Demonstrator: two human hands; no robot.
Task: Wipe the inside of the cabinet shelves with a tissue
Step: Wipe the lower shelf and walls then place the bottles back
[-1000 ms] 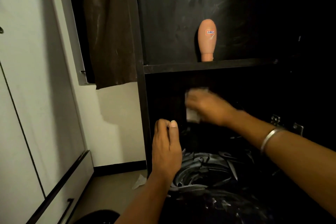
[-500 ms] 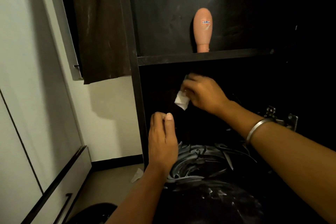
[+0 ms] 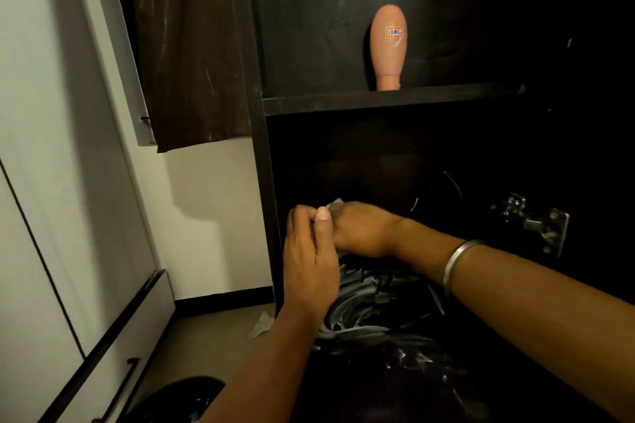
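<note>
The right hand has dropped from the cabinet's back wall to meet the left hand, its grip curled round the tissue, only a white corner showing above. The left grip's fingers are curled beside it; whether they pinch the tissue, I cannot tell. Wiping has likely paused to refold, with the smeared lower shelf just beneath both hands still dusty.

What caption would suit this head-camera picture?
Both hands meet over a white tissue inside a dark cabinet's lower shelf, below a peach bottle.

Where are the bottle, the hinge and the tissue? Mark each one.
bottle (image 3: 389, 45): head view, on its rounded body.
hinge (image 3: 536, 223): head view, on the metal plate.
tissue (image 3: 335, 203): head view, on the white corner showing above the hands.
</note>
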